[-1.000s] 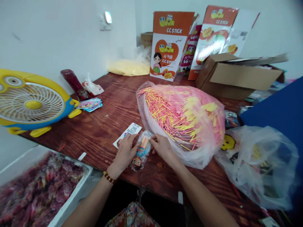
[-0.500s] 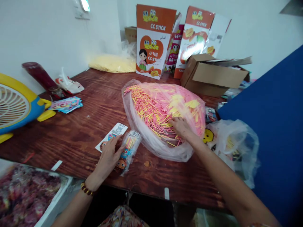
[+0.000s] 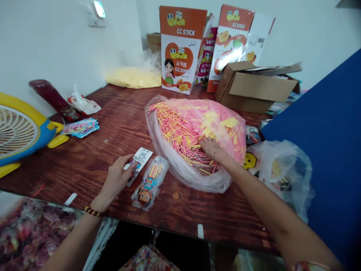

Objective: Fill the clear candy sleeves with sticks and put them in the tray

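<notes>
My left hand (image 3: 118,177) holds the side of a white printed packet (image 3: 142,155), thumb and fingers closed at its left edge. Beside it lies a clear-fronted packet (image 3: 149,182) with pink and yellow sticks and a cartoon face, untouched by either hand. A large clear plastic bag (image 3: 186,178) lies open, heaped with thin pink and yellow sticks (image 3: 180,131). Inside the bag's mouth, my right hand (image 3: 213,149) is among the sticks with its fingers bent into them; the fingertips are partly hidden.
Printed cartons (image 3: 182,49) and an open brown box (image 3: 259,90) stand behind the bag. A yellow and blue fan (image 3: 42,131), colourful packets (image 3: 81,127) and tissues (image 3: 86,105) are at left. A knotted clear bag (image 3: 290,169) sits by the blue panel (image 3: 332,158).
My left hand has moved left off the stick-filled packet and onto the white printed packet, which has turned slightly. My right hand stays in the sticks, having shifted only a little.
</notes>
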`<action>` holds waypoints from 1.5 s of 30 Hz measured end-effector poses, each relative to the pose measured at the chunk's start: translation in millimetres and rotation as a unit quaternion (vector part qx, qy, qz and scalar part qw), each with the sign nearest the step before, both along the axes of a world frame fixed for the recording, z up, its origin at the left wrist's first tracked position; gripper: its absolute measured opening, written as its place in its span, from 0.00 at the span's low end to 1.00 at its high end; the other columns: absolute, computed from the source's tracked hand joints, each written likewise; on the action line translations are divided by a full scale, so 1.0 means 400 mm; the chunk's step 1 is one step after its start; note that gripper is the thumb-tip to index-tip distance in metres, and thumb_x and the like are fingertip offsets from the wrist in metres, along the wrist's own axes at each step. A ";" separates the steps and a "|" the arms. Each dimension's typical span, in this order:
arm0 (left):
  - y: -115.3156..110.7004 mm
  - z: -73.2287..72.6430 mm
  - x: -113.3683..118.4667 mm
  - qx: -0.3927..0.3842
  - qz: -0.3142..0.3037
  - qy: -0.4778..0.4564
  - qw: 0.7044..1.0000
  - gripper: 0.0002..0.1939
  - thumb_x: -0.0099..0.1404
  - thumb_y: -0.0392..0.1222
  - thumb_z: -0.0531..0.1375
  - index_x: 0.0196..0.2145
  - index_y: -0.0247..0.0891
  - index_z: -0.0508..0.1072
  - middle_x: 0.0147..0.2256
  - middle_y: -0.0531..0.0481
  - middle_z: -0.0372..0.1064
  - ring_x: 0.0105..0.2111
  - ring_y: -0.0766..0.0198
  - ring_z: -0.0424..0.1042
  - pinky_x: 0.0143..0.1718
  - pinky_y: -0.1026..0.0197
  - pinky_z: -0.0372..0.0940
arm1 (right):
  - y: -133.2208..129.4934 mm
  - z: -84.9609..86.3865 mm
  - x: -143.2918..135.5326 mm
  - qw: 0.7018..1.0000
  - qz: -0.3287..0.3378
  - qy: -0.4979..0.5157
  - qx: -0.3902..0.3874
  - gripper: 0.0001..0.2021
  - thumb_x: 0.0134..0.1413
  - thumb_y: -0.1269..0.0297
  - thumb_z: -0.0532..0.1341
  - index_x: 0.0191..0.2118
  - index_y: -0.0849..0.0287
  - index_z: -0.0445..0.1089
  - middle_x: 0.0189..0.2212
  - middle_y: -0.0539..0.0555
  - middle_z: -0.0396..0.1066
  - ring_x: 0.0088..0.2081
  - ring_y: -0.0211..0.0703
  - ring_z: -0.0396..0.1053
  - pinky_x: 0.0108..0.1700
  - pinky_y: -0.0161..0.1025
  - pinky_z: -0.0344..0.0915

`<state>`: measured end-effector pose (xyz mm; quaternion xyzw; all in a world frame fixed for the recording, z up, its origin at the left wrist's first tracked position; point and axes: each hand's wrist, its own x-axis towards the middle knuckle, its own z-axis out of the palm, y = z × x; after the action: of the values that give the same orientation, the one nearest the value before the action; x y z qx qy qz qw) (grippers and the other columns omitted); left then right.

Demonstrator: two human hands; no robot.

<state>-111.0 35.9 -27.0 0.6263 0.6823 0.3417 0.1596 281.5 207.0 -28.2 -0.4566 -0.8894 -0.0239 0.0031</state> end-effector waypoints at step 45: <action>0.153 -0.041 -0.011 -0.152 0.118 0.109 0.975 0.15 0.60 0.51 0.60 0.40 0.40 0.66 0.43 0.43 0.73 0.48 0.48 0.69 0.48 0.48 0.60 | -0.142 -0.067 -0.053 0.775 -0.217 0.570 -0.165 0.15 0.52 0.46 0.56 0.32 0.54 0.59 0.26 0.48 0.66 0.30 0.42 0.64 0.36 0.38 0.62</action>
<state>-115.5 97.2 -43.5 0.5429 0.8088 0.1802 0.1365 260.2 150.3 -55.0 -0.5607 -0.5923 0.3883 0.4289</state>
